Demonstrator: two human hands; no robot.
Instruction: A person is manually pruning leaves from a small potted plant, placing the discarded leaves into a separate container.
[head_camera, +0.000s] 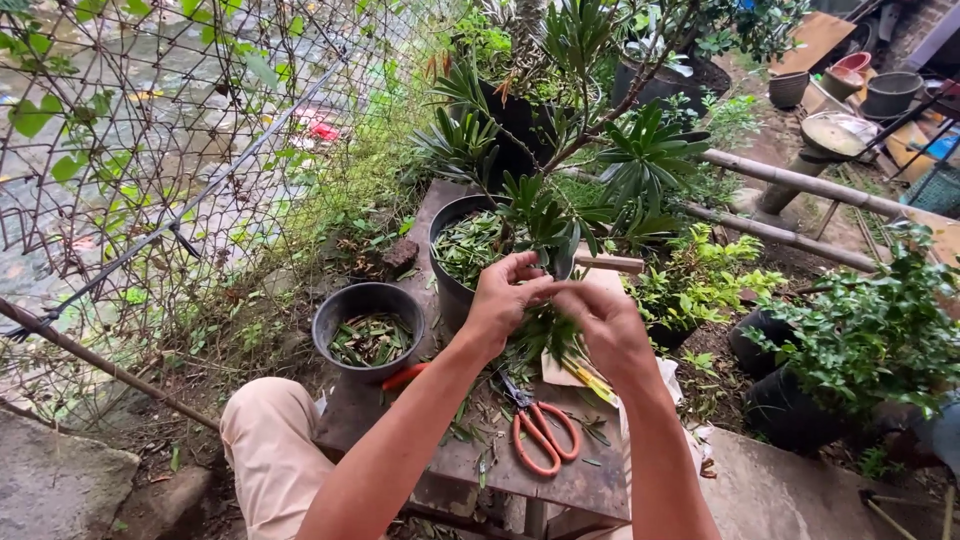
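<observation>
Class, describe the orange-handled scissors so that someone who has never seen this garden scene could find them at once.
Start at the worn wooden bench in front of the seated person. On its top, just below the right hand, lie the scissors, blades pointing up towards the hands. Their big looped orange handles set them apart from the green leaf cuttings scattered around them.

Colours: garden bench, pots, tools

Scissors (541, 432): orange handles. Small pot (368, 318) & big pot (452, 270): black, green leaf cuttings inside. Cutting (548, 335): green lvs, yellowish stems. Bench (560, 478): weathered brown. Trousers (268, 440): beige. Mesh fence (180, 150): rusty brown.
</observation>
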